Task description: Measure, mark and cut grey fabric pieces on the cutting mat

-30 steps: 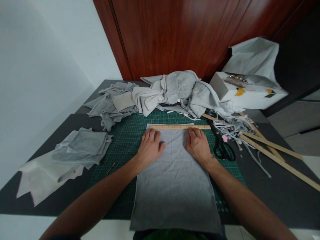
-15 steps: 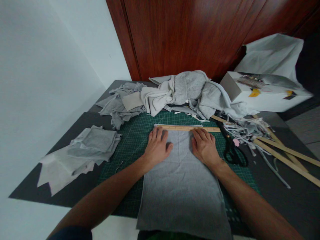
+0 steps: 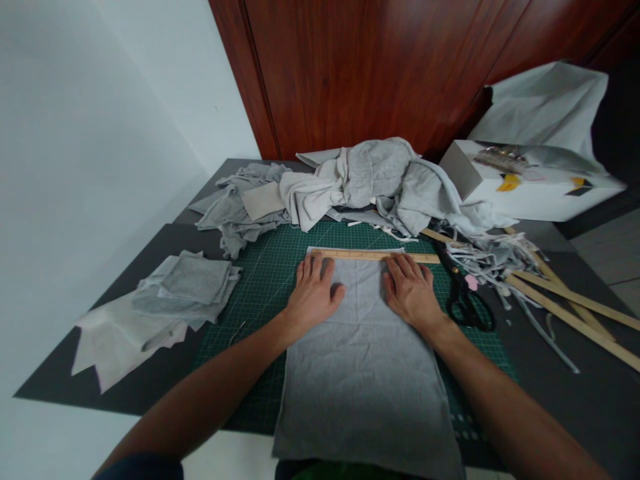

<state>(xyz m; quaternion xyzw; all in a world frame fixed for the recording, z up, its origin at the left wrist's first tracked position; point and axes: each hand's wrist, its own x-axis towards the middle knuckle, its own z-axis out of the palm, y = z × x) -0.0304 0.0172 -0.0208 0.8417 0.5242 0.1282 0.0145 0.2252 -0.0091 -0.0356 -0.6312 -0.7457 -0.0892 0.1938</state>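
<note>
A grey rectangle of fabric (image 3: 365,380) lies flat on a green cutting mat (image 3: 270,267) and hangs over the near table edge. My left hand (image 3: 314,294) and my right hand (image 3: 413,291) both press palm-down on its far end, fingers spread, holding nothing. Just beyond my fingertips a wooden ruler (image 3: 375,255) lies across the fabric's far edge. Black scissors (image 3: 465,299) rest on the mat right of my right hand.
A heap of grey and white cloth (image 3: 360,180) covers the back of the table. Cut grey squares (image 3: 185,287) are stacked at the left. Wooden strips (image 3: 565,307) and fabric scraps lie at the right, behind them a white box (image 3: 525,183). A white wall runs along the left.
The view has shifted to the left, so everything sits further right in the picture. Both hands stay flat on the fabric's far end by the ruler.
</note>
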